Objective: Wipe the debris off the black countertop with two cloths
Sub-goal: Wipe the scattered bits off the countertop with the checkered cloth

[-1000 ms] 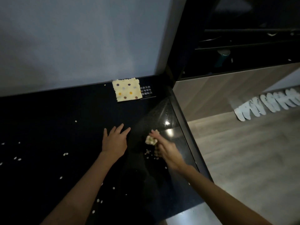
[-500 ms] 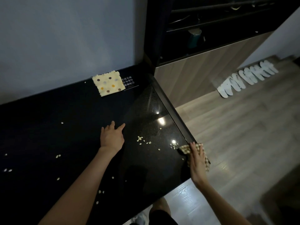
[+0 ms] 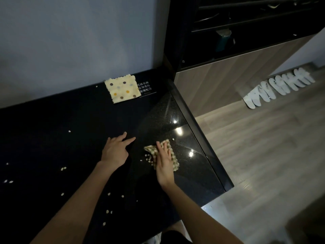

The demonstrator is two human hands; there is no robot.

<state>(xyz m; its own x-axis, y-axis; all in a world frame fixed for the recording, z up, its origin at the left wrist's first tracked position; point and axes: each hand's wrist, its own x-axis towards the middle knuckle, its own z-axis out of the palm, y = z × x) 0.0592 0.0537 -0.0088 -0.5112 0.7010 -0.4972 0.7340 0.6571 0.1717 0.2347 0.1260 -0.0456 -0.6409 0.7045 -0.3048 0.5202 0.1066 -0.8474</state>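
Right hand is now pressed flat, fingers extended, on the checked cloth at centre frame; half a second ago both were at the right edge of the countertop. A fresh stroke is judged begun. A small heap of debris lies touching the cloth's left side. Left hand is rested open and empty, unmoved. Spotted cloth is left unused by the wall, upper centre. More bits are scattered lower left.
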